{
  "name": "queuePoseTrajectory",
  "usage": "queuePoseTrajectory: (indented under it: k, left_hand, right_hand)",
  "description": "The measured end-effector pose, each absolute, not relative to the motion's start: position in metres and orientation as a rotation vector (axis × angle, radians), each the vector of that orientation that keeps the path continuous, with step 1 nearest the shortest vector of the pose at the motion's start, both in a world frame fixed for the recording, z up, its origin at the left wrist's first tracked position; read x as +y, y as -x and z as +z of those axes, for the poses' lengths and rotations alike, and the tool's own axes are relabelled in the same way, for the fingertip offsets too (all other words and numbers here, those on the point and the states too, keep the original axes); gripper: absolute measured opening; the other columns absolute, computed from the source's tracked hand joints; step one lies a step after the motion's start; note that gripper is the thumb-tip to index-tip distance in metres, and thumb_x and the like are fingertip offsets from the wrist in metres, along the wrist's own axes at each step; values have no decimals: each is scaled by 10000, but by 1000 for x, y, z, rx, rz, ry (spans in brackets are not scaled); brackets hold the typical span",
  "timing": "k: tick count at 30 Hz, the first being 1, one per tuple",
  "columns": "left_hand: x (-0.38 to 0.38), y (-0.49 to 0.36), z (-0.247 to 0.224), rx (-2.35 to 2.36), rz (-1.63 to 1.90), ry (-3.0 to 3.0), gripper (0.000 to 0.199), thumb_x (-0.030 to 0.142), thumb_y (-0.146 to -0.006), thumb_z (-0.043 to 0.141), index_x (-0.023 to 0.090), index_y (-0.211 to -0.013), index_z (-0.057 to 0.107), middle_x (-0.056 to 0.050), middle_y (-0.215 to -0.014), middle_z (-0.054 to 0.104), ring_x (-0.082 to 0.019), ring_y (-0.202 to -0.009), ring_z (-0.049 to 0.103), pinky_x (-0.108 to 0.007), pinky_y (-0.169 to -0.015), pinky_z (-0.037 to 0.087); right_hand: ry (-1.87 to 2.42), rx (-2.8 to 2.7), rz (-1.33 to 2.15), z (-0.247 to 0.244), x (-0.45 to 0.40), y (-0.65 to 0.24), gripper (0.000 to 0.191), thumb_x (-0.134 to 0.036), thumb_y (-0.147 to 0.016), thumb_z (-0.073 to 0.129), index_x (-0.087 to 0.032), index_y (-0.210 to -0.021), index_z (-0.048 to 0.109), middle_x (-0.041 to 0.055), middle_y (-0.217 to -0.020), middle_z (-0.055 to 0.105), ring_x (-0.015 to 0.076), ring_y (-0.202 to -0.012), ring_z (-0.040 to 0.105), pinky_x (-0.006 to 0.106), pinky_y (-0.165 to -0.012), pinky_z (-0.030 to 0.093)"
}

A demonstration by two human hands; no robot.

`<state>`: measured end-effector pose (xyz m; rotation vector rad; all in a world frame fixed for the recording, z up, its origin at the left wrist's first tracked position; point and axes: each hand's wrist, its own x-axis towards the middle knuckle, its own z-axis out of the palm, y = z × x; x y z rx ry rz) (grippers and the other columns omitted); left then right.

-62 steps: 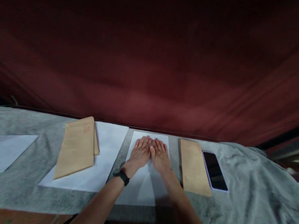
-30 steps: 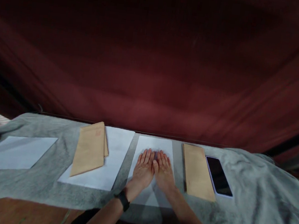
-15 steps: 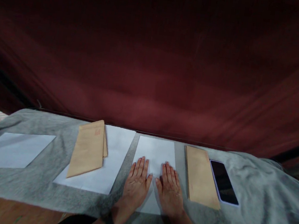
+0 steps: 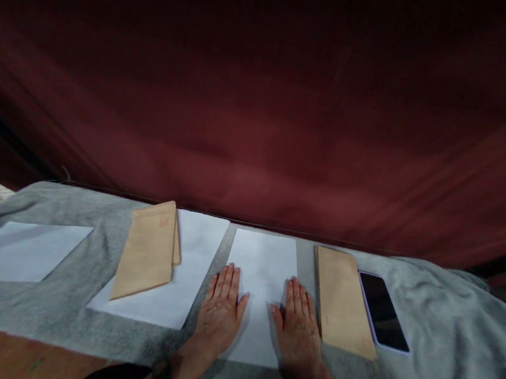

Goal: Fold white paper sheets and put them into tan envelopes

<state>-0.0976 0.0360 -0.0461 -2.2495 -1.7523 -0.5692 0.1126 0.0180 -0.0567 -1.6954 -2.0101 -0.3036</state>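
Note:
A white sheet of paper (image 4: 258,325) lies in front of me on the grey cloth. My left hand (image 4: 220,314) rests palm down over its left edge, fingers stretched forward and thumb out to the side. Over the right edge lies my right hand (image 4: 298,327), also flat with its thumb apart. Neither hand grips anything. Just right of my right hand is a stack of brown envelopes (image 4: 345,302). To the left of my left hand, more brown envelopes (image 4: 148,250) lie on another white paper (image 4: 198,238).
A phone (image 4: 384,313) with a dark screen and purple edge lies beside the right envelopes. At the far left is one more white sheet (image 4: 19,253). The grey cloth (image 4: 101,257) covers the surface, and a dark red curtain (image 4: 260,129) hangs behind it.
My hands have moved apart, the left one outward to the left and the right one to the right. More of the sheet between them shows.

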Motion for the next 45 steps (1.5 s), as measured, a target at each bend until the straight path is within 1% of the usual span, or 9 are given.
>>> queuePoseTrajectory:
  k: [3,7,11,17,23,31,37,41,45]
  left_hand:
    - [29,86,-35,-1733,-573,2318,660,323,-1019,394,100,-1614,213,-162,-1627,369,-288,-1527,311,-500,-1240,298]
    - [13,70,-32,-1585,-537,2496,705,241,-990,355,121,-1635,96,-118,-1657,320,-245,-1537,291,-456,-1249,290]
    - [4,70,-40,-1519,-477,2509,723,219,-970,378,90,-1628,109,-140,-1638,354,-249,-1526,316,-461,-1235,309]
    - [7,85,-41,-1644,-432,2438,667,387,-1014,404,105,-1600,254,-159,-1628,371,-260,-1525,320,-458,-1217,343]
    - [9,105,-47,-1720,-482,2368,766,545,-999,434,85,-1591,276,-197,-1623,363,-303,-1512,342,-478,-1205,361]
    - [24,106,-40,-1733,-493,2366,644,439,-1024,367,91,-1565,361,-195,-1552,477,-316,-1465,427,-522,-1217,342]
    - [65,82,-23,-1644,-475,2543,581,329,-1037,306,114,-1576,336,-133,-1600,428,-239,-1507,359,-456,-1229,343]
    - [92,71,-17,-1589,-407,2660,547,262,-1026,300,117,-1543,403,-113,-1593,448,-224,-1507,358,-444,-1241,313]
    - [108,67,-22,-1662,-362,2628,528,235,-1010,333,173,-1519,459,-84,-1573,483,-228,-1495,380,-464,-1246,287]
  right_hand:
    - [1643,-2051,-245,-48,14,-108,690,-472,-1074,326,-120,-1638,143,177,-1601,406,326,-1456,431,538,-1155,406]
    - [1503,-2204,-92,-41,3,-97,613,-346,-1081,314,-143,-1637,155,121,-1626,374,264,-1492,382,478,-1181,403]
    - [1470,-2256,-122,-45,-4,-98,636,-387,-1074,360,-138,-1632,183,125,-1610,400,262,-1475,411,463,-1200,383]
    - [1581,-2214,-165,-50,-3,-112,686,-490,-1052,408,-92,-1600,298,182,-1595,411,321,-1457,431,491,-1189,383]
    - [1636,-2149,-203,-50,-6,-115,754,-520,-1040,418,-73,-1616,225,206,-1610,375,348,-1465,408,519,-1172,397]
    - [1672,-2104,-227,-52,4,-114,702,-502,-1049,394,-96,-1608,271,191,-1585,429,348,-1461,414,542,-1188,364]
    - [1663,-2178,-29,-34,46,-99,547,-371,-1085,273,-167,-1587,348,86,-1626,380,256,-1518,331,476,-1231,314]
    - [1716,-2188,55,-25,72,-88,544,-370,-1094,229,-144,-1556,405,77,-1628,370,237,-1522,321,448,-1237,306]
    - [1733,-2185,74,-29,86,-84,514,-355,-1102,230,-184,-1533,451,63,-1618,394,227,-1520,324,447,-1244,281]
